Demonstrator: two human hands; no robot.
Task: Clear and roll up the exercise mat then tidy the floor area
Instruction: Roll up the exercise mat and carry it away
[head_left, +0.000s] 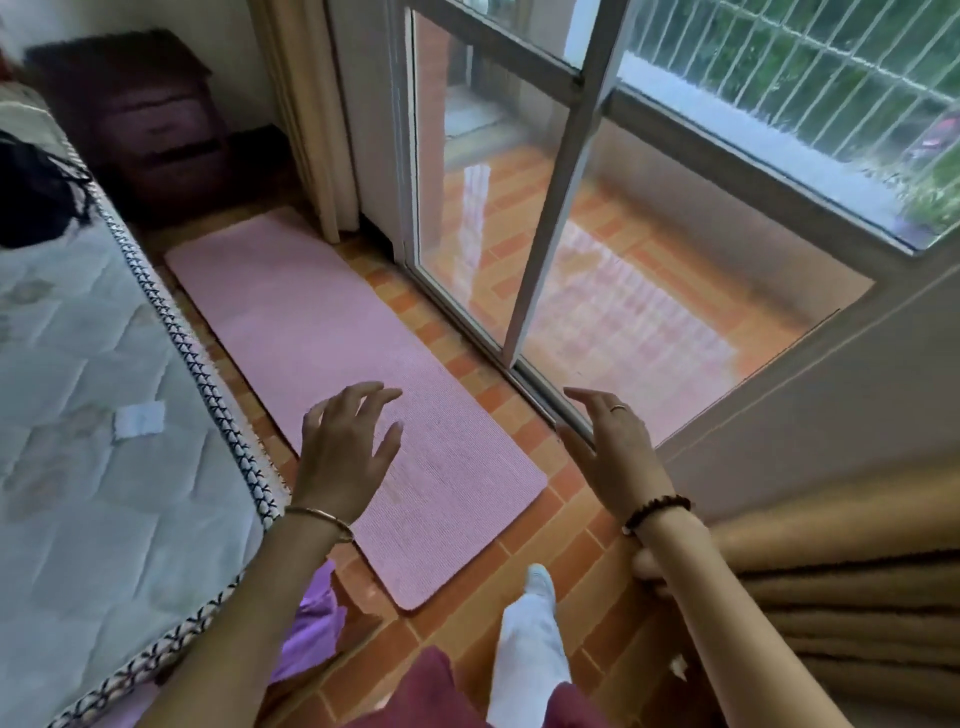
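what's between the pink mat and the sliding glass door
Only a bare strip of orange tiled floor separates the pink ribbed exercise mat from the white-framed sliding glass door, in the head view.

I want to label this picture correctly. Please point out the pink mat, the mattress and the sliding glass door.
pink mat (322, 332): head view, the bare middle of its surface.
mattress (78, 374): head view, its quilted top.
sliding glass door (556, 208): head view, its white centre frame bar.
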